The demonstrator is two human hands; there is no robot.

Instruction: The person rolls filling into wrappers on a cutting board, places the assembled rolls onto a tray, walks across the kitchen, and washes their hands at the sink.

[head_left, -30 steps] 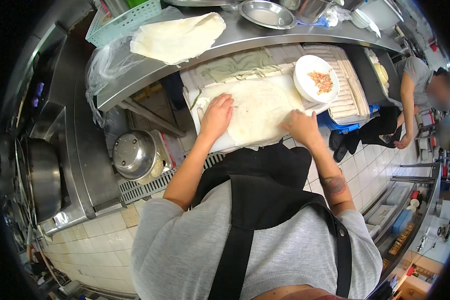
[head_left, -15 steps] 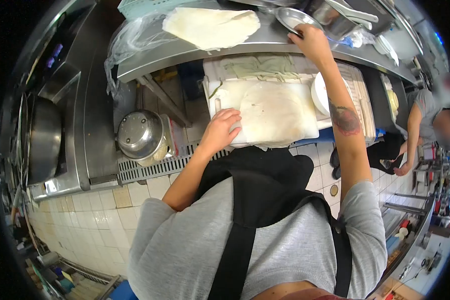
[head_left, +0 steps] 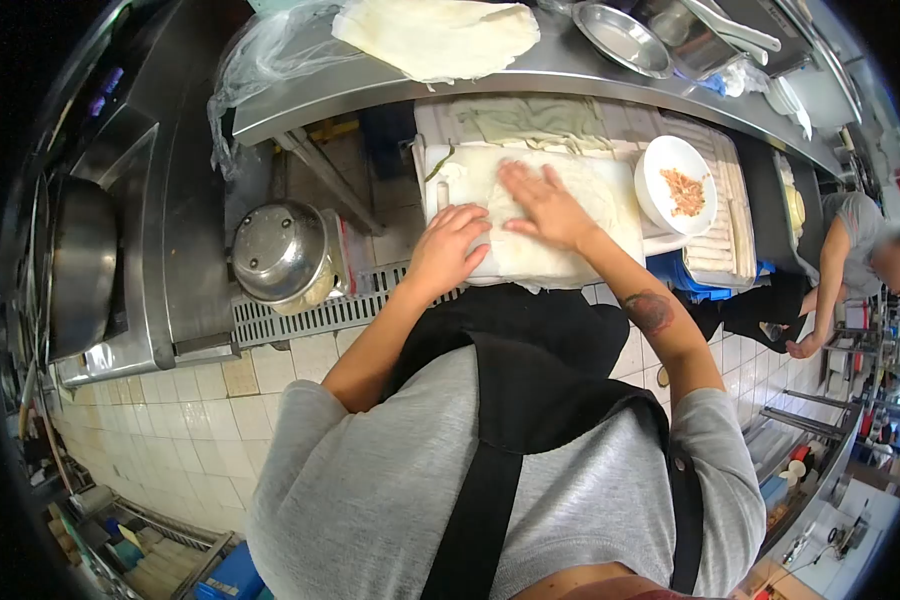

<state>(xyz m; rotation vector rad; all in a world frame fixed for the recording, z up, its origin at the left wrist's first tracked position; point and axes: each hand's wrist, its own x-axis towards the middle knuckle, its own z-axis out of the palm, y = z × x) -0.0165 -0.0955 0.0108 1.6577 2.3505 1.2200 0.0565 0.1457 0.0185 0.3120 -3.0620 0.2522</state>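
One cream, thin, dough-like sheet (head_left: 535, 260) flat on a white rectangular board (head_left: 625, 205)

The person's right hand (head_left: 545, 205) lies palm down over the upper left part of the sheet, its fingers spread and slightly blurred; how firmly it bears down, I cannot tell. The left hand (head_left: 450, 250) rests at the left edge of the board, palm down, fingers loosely side by side and thumb apart, pinching nothing that shows. Whether its fingertips meet the sheet or only the board, I cannot tell.

Just right of the board stands a white round bowl (head_left: 650, 190) with orange shredded food (head_left: 682, 192) in it, and beside that lie rows of long pale rolls (head_left: 735, 215). A crumpled pale-green cloth (head_left: 530, 118) lies beyond the board, near the front edge of a grey stainless-steel bench (head_left: 320, 105). That bench carries a larger cream folded sheet (head_left: 440, 40) and a shiny oval metal dish (head_left: 620, 45). Well off to the right is another person in a grey short-sleeved top (head_left: 855, 230).
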